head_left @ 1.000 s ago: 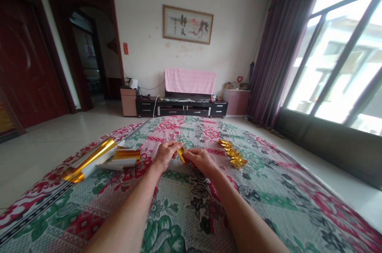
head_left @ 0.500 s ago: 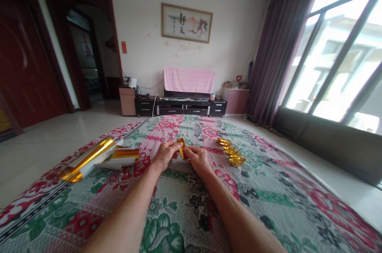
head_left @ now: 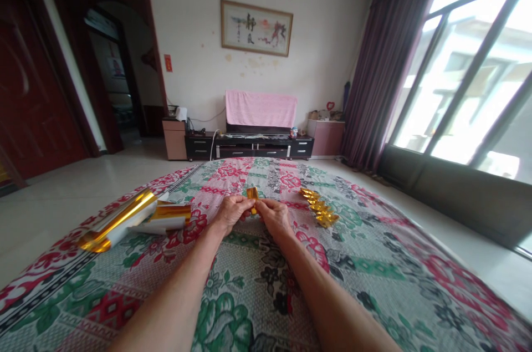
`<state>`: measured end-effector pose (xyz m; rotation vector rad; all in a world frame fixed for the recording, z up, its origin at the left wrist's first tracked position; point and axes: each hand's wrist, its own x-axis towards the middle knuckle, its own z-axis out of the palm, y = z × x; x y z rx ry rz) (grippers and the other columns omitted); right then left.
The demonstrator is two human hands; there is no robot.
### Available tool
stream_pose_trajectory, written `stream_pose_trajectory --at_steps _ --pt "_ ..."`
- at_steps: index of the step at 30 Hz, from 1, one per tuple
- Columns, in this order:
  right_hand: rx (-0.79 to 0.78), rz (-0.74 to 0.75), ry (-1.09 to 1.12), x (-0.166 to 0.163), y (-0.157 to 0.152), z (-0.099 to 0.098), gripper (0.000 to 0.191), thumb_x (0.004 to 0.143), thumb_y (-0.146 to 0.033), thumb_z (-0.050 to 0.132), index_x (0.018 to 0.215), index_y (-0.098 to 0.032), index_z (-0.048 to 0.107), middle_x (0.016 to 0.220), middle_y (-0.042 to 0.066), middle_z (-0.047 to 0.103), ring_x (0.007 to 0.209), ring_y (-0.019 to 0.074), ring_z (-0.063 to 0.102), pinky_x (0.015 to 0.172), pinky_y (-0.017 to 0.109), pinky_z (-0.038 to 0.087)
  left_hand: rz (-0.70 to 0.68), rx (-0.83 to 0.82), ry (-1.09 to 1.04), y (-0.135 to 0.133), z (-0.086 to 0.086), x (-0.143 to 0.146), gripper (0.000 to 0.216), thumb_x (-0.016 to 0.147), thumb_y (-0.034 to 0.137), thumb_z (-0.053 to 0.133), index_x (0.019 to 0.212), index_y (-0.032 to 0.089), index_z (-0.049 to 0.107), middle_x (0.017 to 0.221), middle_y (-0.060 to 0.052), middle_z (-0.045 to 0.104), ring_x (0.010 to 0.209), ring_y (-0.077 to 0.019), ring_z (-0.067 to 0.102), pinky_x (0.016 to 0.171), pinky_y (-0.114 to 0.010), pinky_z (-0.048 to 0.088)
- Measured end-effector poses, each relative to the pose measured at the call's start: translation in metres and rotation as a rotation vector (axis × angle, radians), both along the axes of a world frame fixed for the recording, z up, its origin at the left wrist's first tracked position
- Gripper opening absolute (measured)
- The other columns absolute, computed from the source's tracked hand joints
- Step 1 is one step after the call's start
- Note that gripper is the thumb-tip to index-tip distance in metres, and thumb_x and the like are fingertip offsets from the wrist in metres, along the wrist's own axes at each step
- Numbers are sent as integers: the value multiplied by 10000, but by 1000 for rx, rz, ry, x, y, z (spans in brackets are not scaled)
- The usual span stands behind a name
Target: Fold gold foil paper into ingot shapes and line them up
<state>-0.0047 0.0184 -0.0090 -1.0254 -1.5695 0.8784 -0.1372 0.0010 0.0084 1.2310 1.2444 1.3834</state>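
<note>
Between my two hands is a small folded piece of gold foil paper (head_left: pixel 252 193), its upper end sticking up past the fingertips. My left hand (head_left: pixel 231 212) pinches it from the left with thumb and fingers. From the right, my right hand (head_left: pixel 273 214) pinches it too, thumb close to the left thumb. The lower part of the foil paper is hidden by the fingers. To the right of the hands, several folded gold foil pieces (head_left: pixel 319 208) lie in a row, overlapping one another. At the left lie curled sheets of gold foil paper (head_left: pixel 137 213) with white backs.
A flowered cloth (head_left: pixel 224 307) covers the round-edged surface under my hands. Beyond it stand a low black cabinet (head_left: pixel 236 149) and a pink towel (head_left: pixel 261 109) draped over something. Purple curtains (head_left: pixel 382 75) hang beside the window at right.
The folded foil paper has turned more upright and the thumbs have come closer together on it. The whole view has shifted slightly.
</note>
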Motion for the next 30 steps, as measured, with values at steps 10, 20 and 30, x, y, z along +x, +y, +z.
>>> stream_pose_trajectory --at_steps 10,20,30 --pt "-59 -24 107 0 2 1 397 699 -470 519 800 -133 702 512 -22 509 454 91 418 433 192 360 -128 -5 -25 -3 2 0 261 593 322 693 739 112 646 546 7 566 458 -64 460 443 -177 329" --pt "-117 -39 152 -1 -1 6 368 672 -460 534 743 -132 684 503 -19 487 451 86 406 422 185 364 -170 2 -38 -4 5 3 298 572 308 709 793 117 652 657 -23 620 502 -73 483 496 -191 361" --pt "-195 -50 247 -1 -4 11 403 637 -454 574 808 -105 681 524 -10 506 449 85 414 428 194 375 -224 48 -24 -6 7 3 305 587 276 685 846 117 657 614 -8 602 490 -73 477 477 -186 346"
